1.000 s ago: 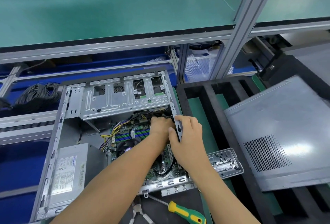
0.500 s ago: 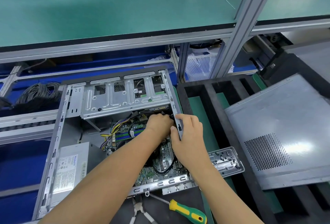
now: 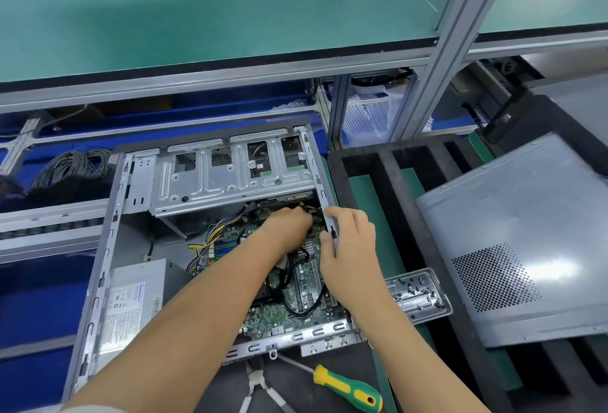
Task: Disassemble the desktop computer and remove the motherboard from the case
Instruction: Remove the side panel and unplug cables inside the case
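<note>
While the screwdriver [image 3: 348,387] and a pair of pliers [image 3: 260,389] lie unused on the dark mat nearest the person, both forearms reach over the case's near rail into the open case [image 3: 98,281]. Inside it, flat on the case floor, sits the motherboard [image 3: 306,291], with black cables looping across it and a yellow-and-black bundle plugged in at its left. I judge it light but thin, somewhat flexible and fragile; it is best held by bare edges, never by components, and only once every cable and screw is off. Beyond that, the right hand [image 3: 350,254] grips the case's right side rail, thumb inside and fingers curled over the top, seemingly bracing the chassis. Just left of it, the left hand [image 3: 289,225] curls knuckles-up over the black cables near the drive cage [image 3: 230,182]; its fingertips are hidden, so whether it pinches a connector I cannot tell.
</note>
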Motion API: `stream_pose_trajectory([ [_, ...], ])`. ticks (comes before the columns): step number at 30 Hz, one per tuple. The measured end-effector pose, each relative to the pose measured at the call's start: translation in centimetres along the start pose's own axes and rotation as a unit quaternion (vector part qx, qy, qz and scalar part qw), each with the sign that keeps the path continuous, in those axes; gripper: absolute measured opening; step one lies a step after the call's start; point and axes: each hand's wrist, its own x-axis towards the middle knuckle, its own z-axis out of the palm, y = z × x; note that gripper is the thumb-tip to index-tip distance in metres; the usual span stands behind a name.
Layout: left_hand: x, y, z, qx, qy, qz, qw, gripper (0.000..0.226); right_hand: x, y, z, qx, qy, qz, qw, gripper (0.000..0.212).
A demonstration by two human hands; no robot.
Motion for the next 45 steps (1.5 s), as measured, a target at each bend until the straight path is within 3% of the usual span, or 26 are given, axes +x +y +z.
stream_pose_trajectory([
  [17,0.0,0.1,0.4,-0.041,-0.019,0.005,0.999,0.017,-0.1,-0.3,-0.3,-0.003,-0.007,-0.002,1.000,0.033],
  [26,-0.1,1.4,0.4,0.020,0.009,-0.066,0.998,0.032,-0.1,-0.3,-0.2,-0.004,-0.011,0.006,1.000,0.033],
  [31,-0.4,2.7,1.4,0.027,0.060,-0.087,0.994,0.023,0.0,-0.2,-0.1,-0.005,-0.009,0.005,1.000,0.033],
  [45,-0.3,2.9,2.2,0.072,0.051,-0.054,0.995,0.027,0.0,-0.1,-0.1,-0.005,-0.009,0.003,1.000,0.034],
])
